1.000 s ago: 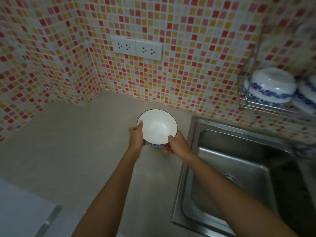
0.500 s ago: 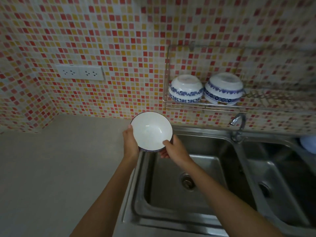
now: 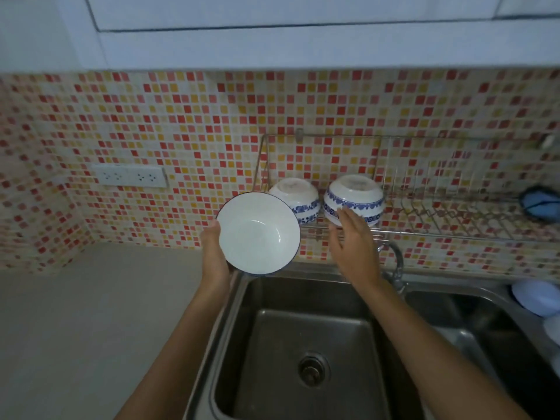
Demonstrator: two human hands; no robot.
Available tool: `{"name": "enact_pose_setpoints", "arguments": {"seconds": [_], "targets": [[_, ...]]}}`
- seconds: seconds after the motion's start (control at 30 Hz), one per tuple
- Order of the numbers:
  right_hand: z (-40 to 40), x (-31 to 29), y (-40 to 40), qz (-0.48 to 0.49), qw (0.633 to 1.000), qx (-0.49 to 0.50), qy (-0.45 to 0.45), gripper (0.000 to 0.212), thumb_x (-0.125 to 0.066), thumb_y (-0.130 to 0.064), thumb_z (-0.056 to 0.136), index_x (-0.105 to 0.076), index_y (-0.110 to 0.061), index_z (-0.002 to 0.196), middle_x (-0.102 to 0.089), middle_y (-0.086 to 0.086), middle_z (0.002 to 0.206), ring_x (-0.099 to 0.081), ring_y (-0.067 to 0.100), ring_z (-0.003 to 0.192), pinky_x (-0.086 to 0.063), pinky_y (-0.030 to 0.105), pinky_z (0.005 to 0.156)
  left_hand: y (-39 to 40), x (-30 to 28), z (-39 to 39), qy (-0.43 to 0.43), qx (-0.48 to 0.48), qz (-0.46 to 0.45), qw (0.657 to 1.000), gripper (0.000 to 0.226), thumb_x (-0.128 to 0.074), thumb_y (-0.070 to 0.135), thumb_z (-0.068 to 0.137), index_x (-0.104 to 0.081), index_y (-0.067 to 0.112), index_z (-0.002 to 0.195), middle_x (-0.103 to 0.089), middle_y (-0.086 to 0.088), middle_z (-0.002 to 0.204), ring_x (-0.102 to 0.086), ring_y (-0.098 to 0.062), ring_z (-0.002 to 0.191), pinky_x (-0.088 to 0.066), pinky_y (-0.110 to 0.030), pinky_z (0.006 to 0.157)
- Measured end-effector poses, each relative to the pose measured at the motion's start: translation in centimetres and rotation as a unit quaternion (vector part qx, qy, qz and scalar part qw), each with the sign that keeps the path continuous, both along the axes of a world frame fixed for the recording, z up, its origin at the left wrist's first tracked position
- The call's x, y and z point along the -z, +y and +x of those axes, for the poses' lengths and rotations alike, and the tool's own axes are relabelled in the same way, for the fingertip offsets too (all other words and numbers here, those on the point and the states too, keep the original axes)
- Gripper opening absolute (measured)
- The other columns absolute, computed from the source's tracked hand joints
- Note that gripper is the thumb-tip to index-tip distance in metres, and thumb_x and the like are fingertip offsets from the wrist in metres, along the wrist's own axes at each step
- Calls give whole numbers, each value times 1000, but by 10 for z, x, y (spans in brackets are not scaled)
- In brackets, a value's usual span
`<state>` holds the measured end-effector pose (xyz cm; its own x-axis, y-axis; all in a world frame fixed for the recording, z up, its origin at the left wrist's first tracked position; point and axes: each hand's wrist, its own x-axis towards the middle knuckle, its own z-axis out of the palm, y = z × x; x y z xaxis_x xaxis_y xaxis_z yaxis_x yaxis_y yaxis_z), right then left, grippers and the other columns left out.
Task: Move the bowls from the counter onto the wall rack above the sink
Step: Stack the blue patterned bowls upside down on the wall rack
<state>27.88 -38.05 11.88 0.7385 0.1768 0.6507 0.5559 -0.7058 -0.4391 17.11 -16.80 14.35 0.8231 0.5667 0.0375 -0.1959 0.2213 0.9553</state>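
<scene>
My left hand (image 3: pixel 214 253) grips a white bowl with a dark blue rim (image 3: pixel 258 233) by its left edge, its inside tilted toward me, raised above the sink's left corner. My right hand (image 3: pixel 353 242) is off the bowl, fingers spread, reaching up just below the wire wall rack (image 3: pixel 439 221). Two blue-patterned white bowls sit upside down at the rack's left end: the left rack bowl (image 3: pixel 298 197) is partly hidden behind the held bowl, and the right rack bowl (image 3: pixel 354 198) is touched or nearly touched by my fingertips.
A double steel sink (image 3: pixel 306 344) lies below, with the tap (image 3: pixel 397 263) behind my right wrist. A blue item (image 3: pixel 541 203) rests at the rack's right end. Beige counter (image 3: pixel 91 313) spreads to the left, a wall socket (image 3: pixel 130 176) above it. White cupboards (image 3: pixel 272 28) hang overhead.
The bowl rose from the counter toward the rack as my view swung right and up. My right hand let go of it and reached toward the rack.
</scene>
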Motion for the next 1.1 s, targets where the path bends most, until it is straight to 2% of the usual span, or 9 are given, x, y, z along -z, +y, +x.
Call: {"name": "enact_pose_setpoints", "arguments": {"seconds": [0.07,0.17,0.33,0.47,0.57,0.7,0.77,0.93,1.1], "targets": [[13,13,-8,-54,998,20,-17,46,-46,-28,99,-50,-1,136,-50,19,142,-45,31,134,-33,46,114,-5,-13,9,2,6,25,1000,42,-34,53,92,-55,27,117,-64,0,113,-64,-21,97,-58,-29,66],[23,36,-13,-106,990,33,-83,51,-31,-33,102,-53,1,133,-55,19,136,-51,31,130,-29,47,114,-9,-30,27,-4,-2,71,997,62,-38,66,78,-47,26,126,-57,-4,125,-59,-25,108,-59,-37,73],[34,40,-8,-74,986,52,-139,43,-39,-27,101,-61,2,124,-64,18,124,-61,29,118,-42,46,108,-17,-70,61,-34,-50,170,984,35,-45,49,93,-41,29,121,-53,10,106,-58,-12,97,-55,-28,65],[38,47,-14,-91,982,41,-162,40,-42,-23,99,-60,2,125,-63,19,125,-60,28,120,-44,46,107,-28,-91,89,-69,-70,258,961,42,-66,46,82,-47,32,116,-57,3,107,-62,-16,96,-58,-32,72],[41,47,-12,-90,982,42,-158,40,-44,-22,98,-58,1,127,-61,18,128,-57,27,123,-40,45,110,-32,-100,110,-98,-82,351,928,54,-73,46,77,-47,30,121,-56,3,116,-58,-14,103,-53,-26,81],[40,50,-12,-81,984,41,-152,40,-44,-23,99,-58,-1,129,-60,15,131,-55,25,126,-35,42,113,-31,-101,134,-109,-88,469,872,59,-74,49,73,-48,29,121,-49,-3,122,-51,-17,107,-50,-31,85],[42,52,-15,-78,984,37,-155,40,-45,-24,99,-57,-3,130,-59,13,133,-53,23,128,-34,42,114,-32,-95,143,-111,-85,544,827,62,-76,45,73,-48,24,124,-46,-5,124,-46,-19,111,-42,-26,89],[46,55,-13,-56,985,41,-161,39,-53,-20,95,-58,-3,130,-59,12,133,-53,21,128,-36,42,113,-28,-71,160,-78,-96,686,717,71,-74,52,72,-49,17,128,-47,-11,130,-41,-29,119,-39,-40,102],[49,57,-13,-56,982,38,-175,40,-55,-18,93,-58,-3,130,-58,12,134,-52,21,129,-35,42,113,-22,-52,165,-51,-76,716,693,74,-76,47,72,-48,12,131,-48,-14,132,-41,-33,120,-36,-41,102]]}}
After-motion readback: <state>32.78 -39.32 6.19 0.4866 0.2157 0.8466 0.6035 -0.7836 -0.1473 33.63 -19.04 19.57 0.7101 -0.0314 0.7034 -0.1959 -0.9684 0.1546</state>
